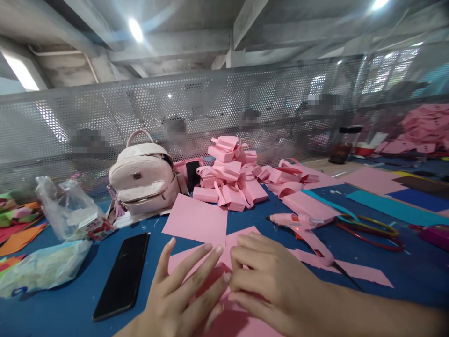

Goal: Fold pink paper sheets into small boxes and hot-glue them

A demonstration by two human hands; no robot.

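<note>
Pink paper (242, 323) lies beneath both hands near the front edge of the blue table. My left hand (191, 290) has its fingers spread over the paper, with the fingertips beside my right hand. Curled fingers bring my right hand (259, 276) down on the paper; whatever may be under them is hidden. A flat pink sheet (199, 217) lies just beyond the hands. To the right is a pink glue gun (303, 229) with a small orange light, its cord running toward my right forearm. A pink paper strip (365, 271) lies beside it.
A black phone (122, 276) and plastic bags (49, 264) lie left. Behind stand a pale backpack (143, 178) and a pile of folded pink paper pieces (231, 178). Coloured strips (393, 208), tape-like rings (372, 231) and a dark jar (343, 145) are right. A perforated metal screen (210, 107) spans the back.
</note>
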